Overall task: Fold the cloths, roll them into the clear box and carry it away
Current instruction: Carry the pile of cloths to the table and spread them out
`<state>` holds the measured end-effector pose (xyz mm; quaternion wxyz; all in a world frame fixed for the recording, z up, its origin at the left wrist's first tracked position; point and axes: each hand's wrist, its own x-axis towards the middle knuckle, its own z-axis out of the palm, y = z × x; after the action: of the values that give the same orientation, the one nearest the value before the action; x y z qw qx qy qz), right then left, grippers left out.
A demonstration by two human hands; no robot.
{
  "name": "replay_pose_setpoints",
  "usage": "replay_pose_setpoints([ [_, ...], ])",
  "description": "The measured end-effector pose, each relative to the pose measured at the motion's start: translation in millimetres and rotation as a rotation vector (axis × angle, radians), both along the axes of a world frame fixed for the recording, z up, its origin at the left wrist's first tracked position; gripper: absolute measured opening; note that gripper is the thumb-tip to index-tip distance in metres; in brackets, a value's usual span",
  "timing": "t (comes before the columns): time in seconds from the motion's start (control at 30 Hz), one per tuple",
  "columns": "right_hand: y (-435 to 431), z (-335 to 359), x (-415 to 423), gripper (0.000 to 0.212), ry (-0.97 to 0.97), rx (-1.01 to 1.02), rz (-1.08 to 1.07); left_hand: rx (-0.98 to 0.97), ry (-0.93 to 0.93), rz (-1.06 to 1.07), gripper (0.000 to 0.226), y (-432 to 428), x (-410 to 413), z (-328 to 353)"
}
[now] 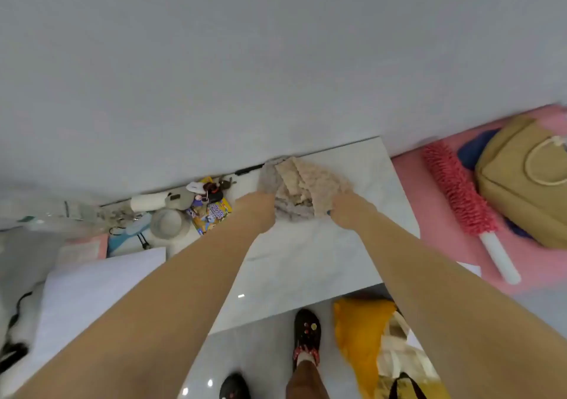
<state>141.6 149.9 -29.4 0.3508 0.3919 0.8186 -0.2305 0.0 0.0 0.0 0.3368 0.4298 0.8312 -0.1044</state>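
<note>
A pile of fluffy cloths (302, 185), beige over grey, lies at the far edge of the white marble table (310, 263) against the wall. My left hand (256, 214) grips the grey cloth at the pile's left side. My right hand (346, 211) grips the beige cloth at the right side. The fingers of both hands are buried in the fabric. No clear box shows in the head view.
Left of the cloths lie a paper roll (150, 201), a grey bowl (168, 223) and a colourful packet (211, 214). On the pink surface to the right lie a pink duster (460, 196) and a tan bag (524, 180). A yellow cloth (359, 334) sits below the table.
</note>
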Motion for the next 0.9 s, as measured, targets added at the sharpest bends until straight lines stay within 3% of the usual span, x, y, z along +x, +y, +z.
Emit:
replay_pose_setpoints([
  [0.17, 11, -61, -10, 0.062, 0.107, 0.098, -0.136, 0.006, -0.025, 0.234, 0.042, 11, 8, -84],
  [0.3, 12, -97, 2, 0.073, 0.156, 0.106, -0.03, -0.04, -0.003, 0.258, 0.049, 11, 15, -124],
  [0.4, 8, -108, 5, 0.059, 0.095, 0.135, 0.084, -0.112, 0.058, 0.128, 0.035, 15, 25, -131],
  [0.5, -3, -101, -3, 0.033, 0.052, 0.189, 0.17, -0.081, 0.099, 0.134, 0.034, 12, 32, -125],
  [0.6, -12, -98, -6, 0.027, 0.06, 0.266, 0.272, 0.042, 0.11, 0.109, 0.032, -5, 39, -101],
  [0.67, -16, -99, -11, 0.026, 0.035, 0.199, 0.279, 0.114, 0.123, 0.08, 0.03, -20, 44, -84],
  [0.77, -34, -104, -20, 0.046, 0.057, 0.123, 0.267, 0.139, 0.16, 0.065, 0.027, -40, 45, -76],
  [0.9, -81, -69, -23, 0.016, 0.194, 0.206, 0.275, 0.143, 0.19, 0.214, 0.04, -84, 57, -71],
])
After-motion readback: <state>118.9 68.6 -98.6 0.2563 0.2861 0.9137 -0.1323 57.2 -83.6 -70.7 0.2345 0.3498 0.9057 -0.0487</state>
